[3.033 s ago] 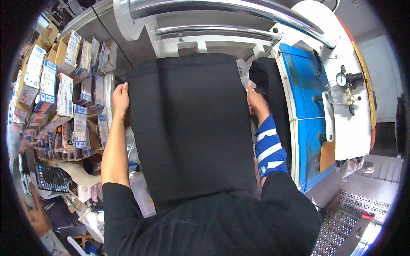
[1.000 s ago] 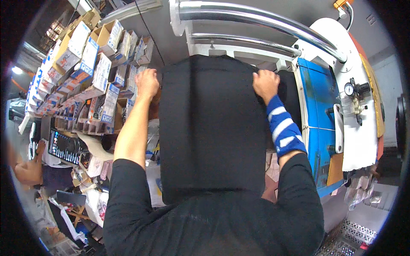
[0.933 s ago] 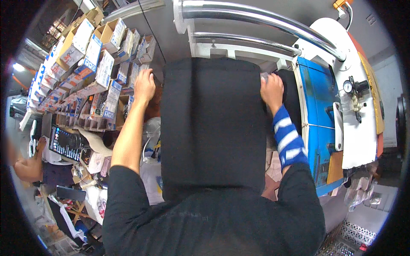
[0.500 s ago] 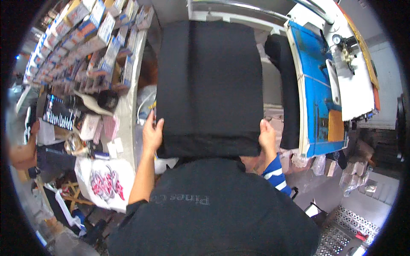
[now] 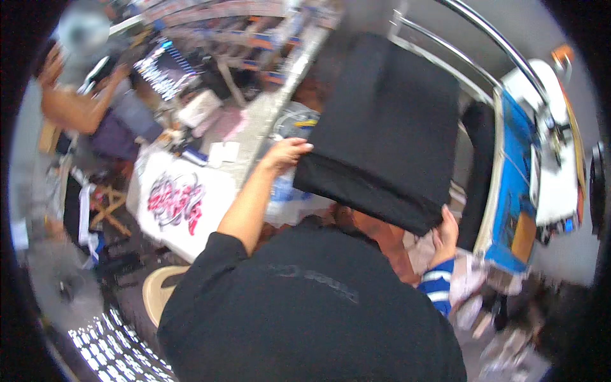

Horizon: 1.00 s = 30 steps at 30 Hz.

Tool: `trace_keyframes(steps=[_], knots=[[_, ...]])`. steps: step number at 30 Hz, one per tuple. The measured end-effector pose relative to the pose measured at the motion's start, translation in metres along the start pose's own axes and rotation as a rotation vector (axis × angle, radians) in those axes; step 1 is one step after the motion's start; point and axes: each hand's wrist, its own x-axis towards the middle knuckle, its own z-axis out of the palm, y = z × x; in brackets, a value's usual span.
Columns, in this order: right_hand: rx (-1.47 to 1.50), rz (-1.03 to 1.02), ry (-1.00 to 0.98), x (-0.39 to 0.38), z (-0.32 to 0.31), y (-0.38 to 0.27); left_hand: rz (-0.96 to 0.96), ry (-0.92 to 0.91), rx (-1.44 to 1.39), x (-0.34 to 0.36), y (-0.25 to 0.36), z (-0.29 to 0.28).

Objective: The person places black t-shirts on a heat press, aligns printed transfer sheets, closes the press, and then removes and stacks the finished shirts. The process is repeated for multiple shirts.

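A large black cloth [image 5: 388,121] lies smooth over a flat rectangular form in front of me, its near edge hanging in loose folds. My left hand [image 5: 286,156] pinches the cloth at its near left corner, thumb on top. At the near right corner my right hand [image 5: 447,230] is closed on the same edge, partly behind the fabric. Whether the cloth is a whole garment cannot be told, as its underside is hidden. Just right of it lies another dark, rounded piece of fabric [image 5: 477,172].
A blue-topped machine [image 5: 512,172] with a metal rail [image 5: 496,44] stands at the right. On the left are a workbench [image 5: 270,118], a lit screen [image 5: 167,69], shelves of boxes and a white fabric piece with a red print [image 5: 219,197]. Another person's arm [image 5: 76,108] shows at far left.
The view has turned, so the cloth now appears further right and tilted. My left hand has shifted along the cloth's left edge to its corner fold; both hands still hold it.
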Motion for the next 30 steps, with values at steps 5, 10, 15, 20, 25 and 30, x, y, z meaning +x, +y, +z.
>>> trace_keyframes(steps=[5,10,15,20,25,30], knots=[[0.010,-0.031,-0.013,0.005,-0.006,0.005,0.086,0.069,-0.158,0.009,-0.014,0.001],[-0.015,-0.043,-0.026,0.012,-0.016,0.009,0.088,0.115,-0.122,0.017,-0.022,0.001],[-0.707,-0.199,0.390,0.016,-0.002,0.012,0.455,0.543,0.592,0.001,-0.017,0.025],[-1.050,-0.496,0.388,0.006,0.039,0.004,0.611,0.553,0.653,-0.020,-0.007,0.060],[-1.078,-0.440,0.455,-0.007,0.063,-0.009,0.433,0.561,0.802,-0.032,0.014,0.072],[-1.130,-0.395,0.439,0.013,0.045,-0.007,0.344,0.550,0.893,-0.031,0.022,0.077]])
